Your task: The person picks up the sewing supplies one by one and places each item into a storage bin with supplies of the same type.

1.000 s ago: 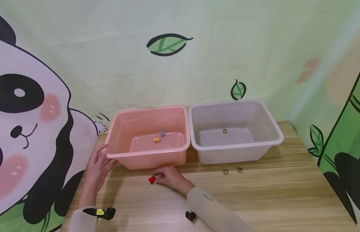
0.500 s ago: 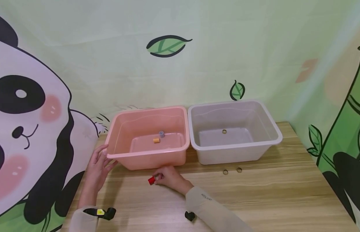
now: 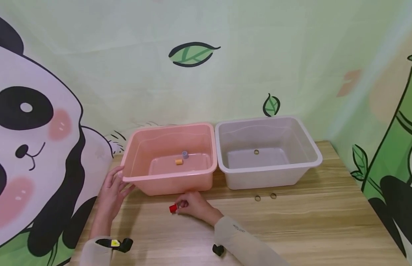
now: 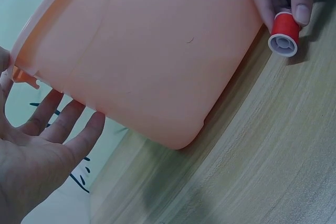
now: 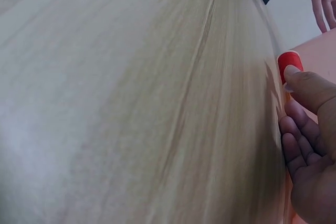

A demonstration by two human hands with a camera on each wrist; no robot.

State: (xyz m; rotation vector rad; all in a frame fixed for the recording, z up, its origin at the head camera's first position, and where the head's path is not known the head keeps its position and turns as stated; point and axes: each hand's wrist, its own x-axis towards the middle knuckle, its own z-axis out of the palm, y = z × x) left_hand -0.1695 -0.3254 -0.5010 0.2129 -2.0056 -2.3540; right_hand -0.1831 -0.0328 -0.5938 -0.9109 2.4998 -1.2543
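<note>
My right hand point(image 3: 196, 207) pinches a small spool of red thread point(image 3: 173, 208) between thumb and fingertips, low over the table in front of the pink basin point(image 3: 174, 184). In the left wrist view the white hollow end of the red spool point(image 4: 283, 44) faces the camera. My left hand point(image 3: 110, 193) rests at the left front corner of the pink basin, its fingers fairly straight against the outer side below the rim. Inside that basin lie an orange spool point(image 3: 179, 162) and a grey-blue spool point(image 3: 185, 154).
A grey-white basin point(image 3: 262, 179) stands right beside the pink one, with a brass-coloured ring point(image 3: 256, 152) on its bottom. Two similar rings, a left one point(image 3: 257, 198) and a right one point(image 3: 273, 196), lie on the wooden table point(image 3: 312, 229) before it. A panda-print cloth point(image 3: 133, 85) hangs behind.
The red spool has turned slightly in my right hand's fingertips and sits a touch lower in view. My left hand keeps its place at the pink basin.
</note>
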